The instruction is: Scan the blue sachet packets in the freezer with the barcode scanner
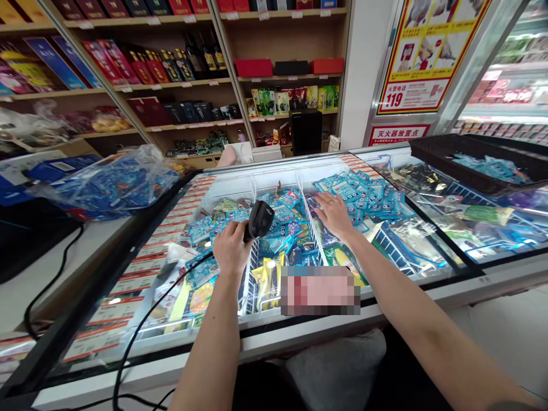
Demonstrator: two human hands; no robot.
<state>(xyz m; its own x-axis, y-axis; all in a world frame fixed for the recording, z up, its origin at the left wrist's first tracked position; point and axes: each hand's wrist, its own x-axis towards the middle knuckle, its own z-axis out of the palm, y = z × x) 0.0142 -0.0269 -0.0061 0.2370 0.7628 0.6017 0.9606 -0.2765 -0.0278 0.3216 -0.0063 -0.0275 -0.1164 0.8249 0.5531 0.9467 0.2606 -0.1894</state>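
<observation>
My left hand point(231, 245) is wrapped round the handle of a black barcode scanner point(260, 219), its head pointing up and to the right. From the handle, a black cable point(171, 285) runs down to the lower left. My right hand point(333, 214) lies with fingers stretched out at the left edge of a spread of small blue packets point(363, 197). It appears to touch the nearest ones, and nothing is gripped in it. More blue packets point(289, 214) are scattered near the scanner. Both hands are over a glass-topped chest freezer point(274, 334).
A clear plastic bag of blue packets point(124, 177) lies at the left. At the right, a black tray point(471, 177) holds more blue packets. White wire dividers point(314, 228) and bagged goods show in the freezer. Stocked shelves point(171, 83) stand behind. A pixelated patch hides part of the front edge.
</observation>
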